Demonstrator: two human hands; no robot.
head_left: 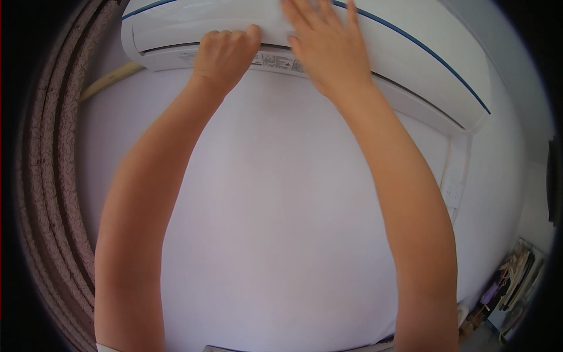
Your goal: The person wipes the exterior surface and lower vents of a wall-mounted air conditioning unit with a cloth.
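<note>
A white wall-mounted air conditioner [410,64] with a blue trim line spans the top of the view. Both my arms reach up to it. My left hand [226,57] is closed at the lower edge of its front panel, knuckles up and thumb toward the right. The fingertips are curled out of sight, so whatever they may hold is hidden. To its right, my right hand [331,50] is slightly blurred, its fingers spread over the front panel with nothing visible in it. A printed label [278,62] shows on the unit's underside between the hands.
A patterned brownish-pink curtain [67,146] hangs at the left. A pale pipe [111,81] runs from the unit toward it. White trunking [454,176] descends the wall at right. Clothes [510,276] hang at the lower right, and a dark object [553,182] sits at the right rim.
</note>
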